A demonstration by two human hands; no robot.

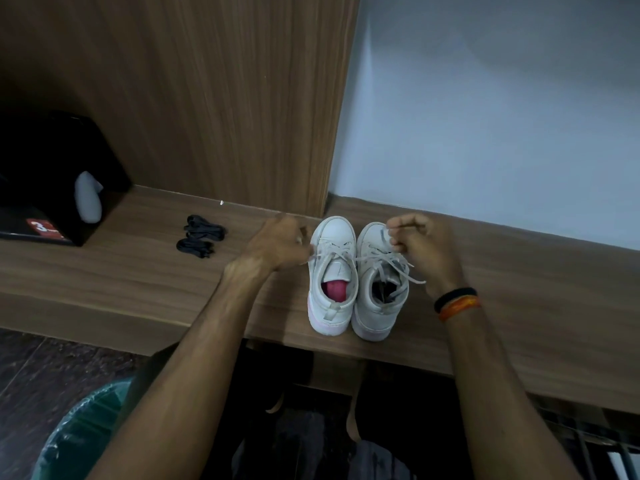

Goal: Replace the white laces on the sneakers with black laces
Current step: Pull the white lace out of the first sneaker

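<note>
Two white sneakers stand side by side on the wooden shelf (138, 278), toes toward the wall: the left sneaker (332, 278) and the right sneaker (379, 285). Both carry white laces (398, 263), loosened and trailing over the sides. My left hand (277, 242) pinches a lace end at the left sneaker's outer side. My right hand (420, 244) pinches a lace of the right sneaker near its toe end. Two bundles of black laces (202, 235) lie on the shelf to the left of my left hand.
A black box (52, 181) with a red label and a white tissue stands at the shelf's far left. A wood panel (207, 98) and a white wall (485, 116) rise behind. A green-lined bin (79, 431) sits on the floor at lower left.
</note>
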